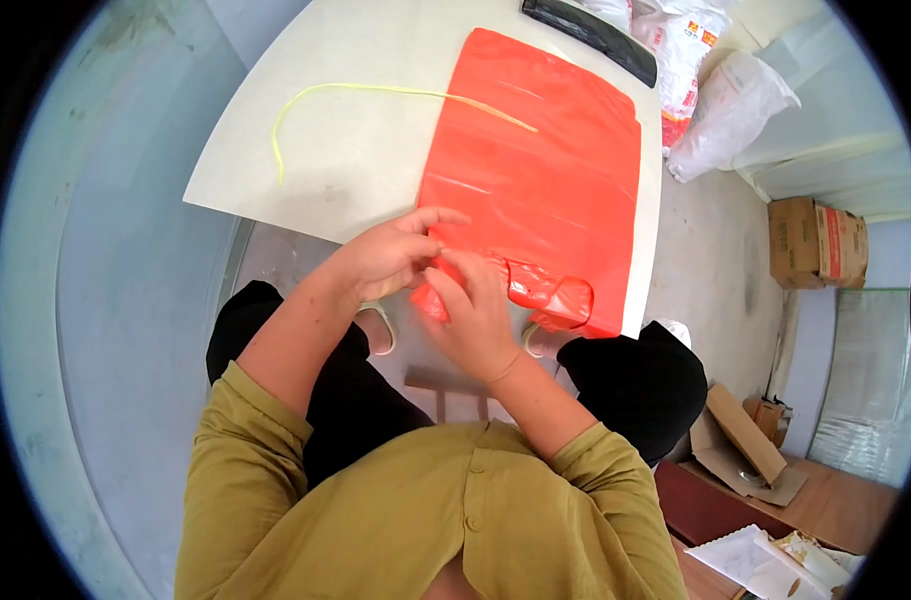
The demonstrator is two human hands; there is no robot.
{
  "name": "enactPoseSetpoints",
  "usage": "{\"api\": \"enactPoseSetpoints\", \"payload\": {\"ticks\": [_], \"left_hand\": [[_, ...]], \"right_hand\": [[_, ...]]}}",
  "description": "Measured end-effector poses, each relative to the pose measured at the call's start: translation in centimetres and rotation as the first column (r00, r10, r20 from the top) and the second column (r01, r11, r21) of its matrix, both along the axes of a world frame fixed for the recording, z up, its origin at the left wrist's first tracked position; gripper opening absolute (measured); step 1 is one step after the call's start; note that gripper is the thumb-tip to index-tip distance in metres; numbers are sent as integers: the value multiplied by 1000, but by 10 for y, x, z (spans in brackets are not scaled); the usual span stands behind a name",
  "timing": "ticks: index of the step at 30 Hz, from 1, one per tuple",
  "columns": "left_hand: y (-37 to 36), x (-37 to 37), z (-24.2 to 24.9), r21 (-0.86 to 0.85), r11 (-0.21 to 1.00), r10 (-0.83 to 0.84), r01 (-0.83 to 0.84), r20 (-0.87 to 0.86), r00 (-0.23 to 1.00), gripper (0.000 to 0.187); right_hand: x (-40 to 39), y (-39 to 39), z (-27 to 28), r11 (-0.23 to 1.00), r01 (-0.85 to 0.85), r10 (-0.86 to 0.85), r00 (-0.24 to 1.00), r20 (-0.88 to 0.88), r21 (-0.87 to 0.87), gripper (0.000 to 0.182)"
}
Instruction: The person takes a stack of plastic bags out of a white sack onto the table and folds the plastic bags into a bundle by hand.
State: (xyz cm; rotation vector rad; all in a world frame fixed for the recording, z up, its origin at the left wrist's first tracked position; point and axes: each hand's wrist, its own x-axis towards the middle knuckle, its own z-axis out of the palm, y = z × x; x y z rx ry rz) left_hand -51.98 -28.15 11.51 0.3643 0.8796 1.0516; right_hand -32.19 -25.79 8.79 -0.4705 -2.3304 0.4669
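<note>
A flat stack of red plastic bags [545, 160] lies on the white table, its near end with folded, crinkled handles at the table's front edge. My left hand [400, 255] pinches the bags' near left corner, thumb and fingers together, one finger stretched over the red film. Close against it, my right hand [472, 310] is closed on the same bunched corner. Red plastic bulges out below the fingers. The exact pinch point is partly hidden by the fingers. A thin yellow strip [365, 88] curves over the table, with one end resting on the bags.
The white table [315, 140] stands before my knees. A black roll [595, 38] lies at its far right edge. White printed sacks [730, 115] stand beyond it. At right are a cardboard box [820, 243] and an opened carton [745, 445] on a brown surface.
</note>
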Motion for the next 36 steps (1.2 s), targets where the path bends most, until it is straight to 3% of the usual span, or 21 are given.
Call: {"api": "enactPoseSetpoints", "payload": {"ticks": [5, 9, 12, 15, 17, 18, 20, 21, 24, 27, 30, 36], "left_hand": [[3, -3, -3, 32, 999, -26, 24, 57, 998, 50], [6, -4, -9, 38, 999, -18, 17, 32, 999, 48], [7, 3, -3, -14, 1000, -1, -1, -114, 993, 41], [8, 5, 13, -33, 999, -43, 33, -386, 922, 37], [12, 8, 16, 19, 999, -16, 37, -628, 778, 38], [13, 9, 16, 44, 998, 1, 45, -730, 683, 39], [19, 8, 6, 95, 983, 25, 157, -918, 397, 39], [21, 7, 3, 105, 970, 52, 219, -971, 235, 40], [31, 12, 1, 150, 970, 137, 189, -987, 83, 36], [43, 15, 5, 52, 972, 68, 229, -995, -66, 29], [53, 23, 15, -38, 970, 3, 241, -986, -167, 26], [58, 33, 10, 7, 952, 108, 307, -943, -314, 21]], "right_hand": [[-3, 10, 18, 990, -13, 10, 1000, 23, 140, 43], [2, 17, 32, 989, -18, 12, 999, 46, 149, 43], [12, 25, 37, 1000, 17, -17, 996, 88, 5, 45], [24, 36, 45, 987, 118, -107, 990, 94, -114, 44], [30, 50, 43, 964, 195, -185, 980, 70, -178, 43], [33, 55, 43, 926, 232, -224, 973, 61, -298, 41], [36, 65, 43, 804, 285, -300, 952, 58, -522, 38], [37, 71, 43, 780, 306, -314, 946, 81, -545, 39], [42, 87, 42, 700, 368, -353, 923, 151, -612, 44], [48, 101, 37, 642, 411, -365, 906, 214, -647, 46], [58, 114, 27, 650, 466, -365, 884, 291, -600, 48], [71, 127, 18, 640, 536, -360, 842, 402, -551, 52]]}}
